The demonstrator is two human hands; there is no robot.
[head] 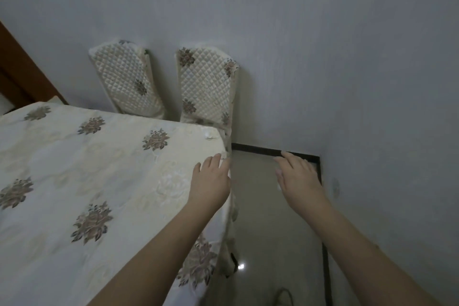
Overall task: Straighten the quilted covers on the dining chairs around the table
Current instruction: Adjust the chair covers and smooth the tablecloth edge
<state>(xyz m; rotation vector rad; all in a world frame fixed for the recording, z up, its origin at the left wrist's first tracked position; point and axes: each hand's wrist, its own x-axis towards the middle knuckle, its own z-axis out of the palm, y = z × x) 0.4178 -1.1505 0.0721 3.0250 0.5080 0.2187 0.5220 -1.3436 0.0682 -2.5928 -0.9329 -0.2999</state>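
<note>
Two dining chairs stand against the far wall behind the table, their backs in cream quilted covers with flower patches. The left cover [129, 79] looks slightly twisted at its top; the right cover [207, 85] hangs down to the table's corner. My left hand [212, 179] is stretched out over the table's right corner, fingers apart, holding nothing. My right hand [298, 176] reaches forward over the floor to the right of the table, also empty with fingers apart. Both hands are short of the chairs.
The table wears a cream floral tablecloth [87, 169] that drapes over its right edge. A grey wall runs along the right with a dark skirting board [258, 149]. A narrow strip of glossy floor [270, 226] lies between table and wall. Brown wood [22, 74] at far left.
</note>
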